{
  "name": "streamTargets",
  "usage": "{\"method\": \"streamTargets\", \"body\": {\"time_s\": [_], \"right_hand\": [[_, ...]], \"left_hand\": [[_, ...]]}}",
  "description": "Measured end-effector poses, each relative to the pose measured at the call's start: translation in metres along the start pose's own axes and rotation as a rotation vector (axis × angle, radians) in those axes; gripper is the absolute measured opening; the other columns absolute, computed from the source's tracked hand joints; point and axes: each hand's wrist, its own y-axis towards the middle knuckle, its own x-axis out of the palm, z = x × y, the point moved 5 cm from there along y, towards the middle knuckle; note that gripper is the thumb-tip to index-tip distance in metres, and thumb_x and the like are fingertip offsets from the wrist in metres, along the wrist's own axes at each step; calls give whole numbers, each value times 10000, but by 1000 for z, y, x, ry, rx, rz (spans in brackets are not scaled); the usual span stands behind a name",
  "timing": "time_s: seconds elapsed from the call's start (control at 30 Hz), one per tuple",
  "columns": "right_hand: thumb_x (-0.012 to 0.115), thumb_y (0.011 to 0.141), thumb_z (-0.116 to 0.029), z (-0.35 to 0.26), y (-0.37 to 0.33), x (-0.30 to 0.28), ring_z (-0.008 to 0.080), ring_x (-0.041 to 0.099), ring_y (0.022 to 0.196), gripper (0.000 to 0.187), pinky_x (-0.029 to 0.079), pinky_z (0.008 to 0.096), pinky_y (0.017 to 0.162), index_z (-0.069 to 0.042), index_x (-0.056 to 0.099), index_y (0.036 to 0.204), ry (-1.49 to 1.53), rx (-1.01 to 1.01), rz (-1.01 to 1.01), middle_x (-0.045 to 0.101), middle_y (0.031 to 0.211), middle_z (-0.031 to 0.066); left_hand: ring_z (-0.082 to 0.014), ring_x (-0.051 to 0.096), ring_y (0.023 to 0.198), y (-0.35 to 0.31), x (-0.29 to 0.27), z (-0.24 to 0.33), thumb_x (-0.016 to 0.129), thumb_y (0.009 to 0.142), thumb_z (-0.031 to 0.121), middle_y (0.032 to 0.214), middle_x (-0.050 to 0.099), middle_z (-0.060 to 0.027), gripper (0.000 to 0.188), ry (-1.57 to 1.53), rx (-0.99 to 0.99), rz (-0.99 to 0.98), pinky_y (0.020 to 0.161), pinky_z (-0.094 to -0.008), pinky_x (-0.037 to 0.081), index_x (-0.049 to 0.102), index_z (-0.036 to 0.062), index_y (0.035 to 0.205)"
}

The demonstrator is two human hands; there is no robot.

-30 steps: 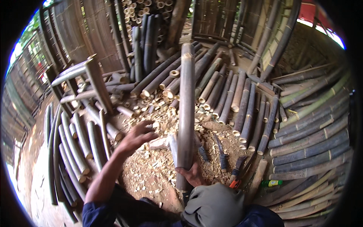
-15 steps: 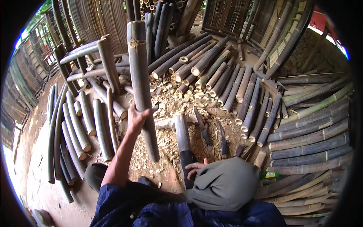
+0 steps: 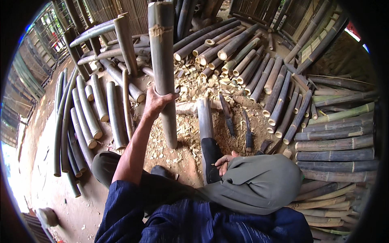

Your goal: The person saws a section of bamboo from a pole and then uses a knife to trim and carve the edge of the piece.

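Observation:
My left hand (image 3: 157, 100) is wrapped round a thick grey bamboo pole (image 3: 163, 52), held nearly upright, with a pale ringed joint near its top. The pole's lower end hangs above or rests on the chip-strewn ground; I cannot tell which. Beside my raised right knee, my right hand (image 3: 225, 163) lies with loosely bent fingers against the black covering (image 3: 210, 156) of a grey, bamboo-like length (image 3: 205, 117). Part of that hand is hidden behind the trouser leg. Just right of this length lie a dark-handled knife (image 3: 227, 117) and a second knife (image 3: 248, 135).
Cut bamboo poles (image 3: 219, 54) are heaped at the back, and a bamboo stack (image 3: 334, 156) lines the right. More poles (image 3: 87, 109) lie at the left, near a bamboo frame (image 3: 101, 40). Pale chips (image 3: 186, 133) cover the ground; a short log (image 3: 188, 107) crosses it.
My view has shifted, so the surroundings sit higher and farther right. The pole in my left hand has tipped slightly more upright. My right hand stays beside the black covering.

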Motion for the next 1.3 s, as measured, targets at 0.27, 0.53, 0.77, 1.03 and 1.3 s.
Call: {"method": "streamTargets", "body": {"time_s": [0.27,0.53,0.77,1.03,1.3], "right_hand": [[293,1092,-640,-10,21,20,274,701,920,863,525,405,923,141,500,1394,-125,160,81,741,882,128],[641,1030,-426,-97,67,-55,274,703,962,574,568,411,840,9,587,1400,-1381,148,792,724,1064,187],[637,991,-390,-111,64,-230,468,673,1053,457,506,543,894,35,655,1155,-1644,566,1151,713,1096,275],[752,955,-291,-89,46,-270,364,614,1251,586,500,463,996,-50,535,1443,-1614,206,1084,619,1310,213],[737,971,-279,-104,53,-230,346,610,1257,584,501,453,995,-49,518,1461,-1551,253,1040,612,1319,212]], "left_hand": [[-178,693,805,-3,0,-23,877,658,207,929,698,-80,543,6,-10,76,765,-350,592,646,-8,1099],[-216,719,852,-8,15,-92,880,611,185,987,709,-96,632,145,-165,222,816,-377,624,648,18,1175],[-330,725,959,31,87,-19,866,617,119,1109,702,-214,789,173,-44,91,889,-439,628,560,-1,1334],[-340,655,913,56,171,58,916,569,133,1045,611,-176,736,294,283,11,824,-480,599,519,10,1176],[-359,595,1027,40,241,79,829,505,65,1068,591,-148,787,117,439,-200,880,-466,464,530,20,1231]]}}
